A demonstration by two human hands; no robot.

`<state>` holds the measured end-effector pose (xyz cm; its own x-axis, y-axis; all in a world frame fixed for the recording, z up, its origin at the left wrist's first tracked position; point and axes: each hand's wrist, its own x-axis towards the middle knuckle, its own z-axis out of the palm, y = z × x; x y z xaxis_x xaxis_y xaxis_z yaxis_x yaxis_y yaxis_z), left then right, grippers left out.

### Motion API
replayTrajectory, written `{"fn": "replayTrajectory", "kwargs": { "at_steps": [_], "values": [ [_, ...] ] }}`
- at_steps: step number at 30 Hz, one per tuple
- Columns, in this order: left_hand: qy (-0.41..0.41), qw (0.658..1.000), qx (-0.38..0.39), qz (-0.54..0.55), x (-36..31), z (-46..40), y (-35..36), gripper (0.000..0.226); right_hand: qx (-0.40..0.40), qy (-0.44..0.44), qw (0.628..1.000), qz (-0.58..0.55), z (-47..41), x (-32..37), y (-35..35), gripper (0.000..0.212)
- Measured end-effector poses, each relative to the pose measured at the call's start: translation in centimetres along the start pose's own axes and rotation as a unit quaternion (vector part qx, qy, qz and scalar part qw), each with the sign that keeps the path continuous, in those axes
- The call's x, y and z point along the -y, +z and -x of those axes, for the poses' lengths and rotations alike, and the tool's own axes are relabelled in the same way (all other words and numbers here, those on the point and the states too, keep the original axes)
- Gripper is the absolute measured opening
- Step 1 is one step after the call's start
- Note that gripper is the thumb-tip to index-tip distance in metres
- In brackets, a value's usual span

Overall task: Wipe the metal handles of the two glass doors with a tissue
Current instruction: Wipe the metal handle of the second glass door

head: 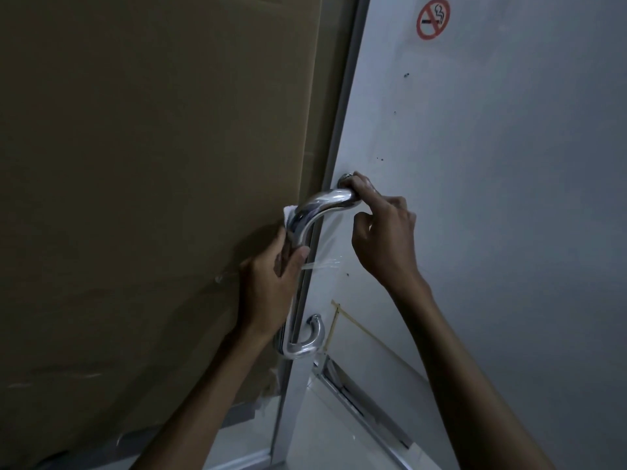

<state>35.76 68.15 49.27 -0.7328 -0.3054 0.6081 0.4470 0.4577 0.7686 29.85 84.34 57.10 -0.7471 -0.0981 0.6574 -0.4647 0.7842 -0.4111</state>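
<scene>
My left hand (271,276) wraps tissue (289,212) round handle (305,212) bend, rubbing metal. My right hand (380,228) pinches handle's top end, steadying door.

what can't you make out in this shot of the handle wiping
Head view only:
- Tissue: only a white corner shows; the left hand and handle cover the rest.
- Handle's middle: hidden by the left hand.
- Handle's top mount: covered by the right hand's fingers.
- Second door handle: not in the frame.
- Behind the left glass door: blocked by cardboard.
- Dark specks on the right panel: too small to identify.
</scene>
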Motion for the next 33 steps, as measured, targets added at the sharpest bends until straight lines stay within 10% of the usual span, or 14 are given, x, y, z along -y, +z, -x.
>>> {"fn": "replayTrajectory", "kwargs": {
  "at_steps": [7, 13, 33],
  "values": [
    [0.124, 0.981, -0.104, -0.111, 0.1, 1.1, 1.1, 0.049, -0.005, -0.002, 1.0, 0.0, -0.2, -0.1, 0.1, 0.07],
    [-0.035, 0.999, -0.015, -0.001, 1.6, 1.9, 0.8, 0.031, -0.005, -0.006, 1.0, 0.003, -0.1, -0.2, 0.3, 0.071],
    [0.071, 0.993, -0.07, -0.059, 2.8, 5.0, 1.7, 0.058, -0.012, -0.003, 1.0, -0.006, 0.2, -0.2, 0.5, 0.071]
  ]
}}
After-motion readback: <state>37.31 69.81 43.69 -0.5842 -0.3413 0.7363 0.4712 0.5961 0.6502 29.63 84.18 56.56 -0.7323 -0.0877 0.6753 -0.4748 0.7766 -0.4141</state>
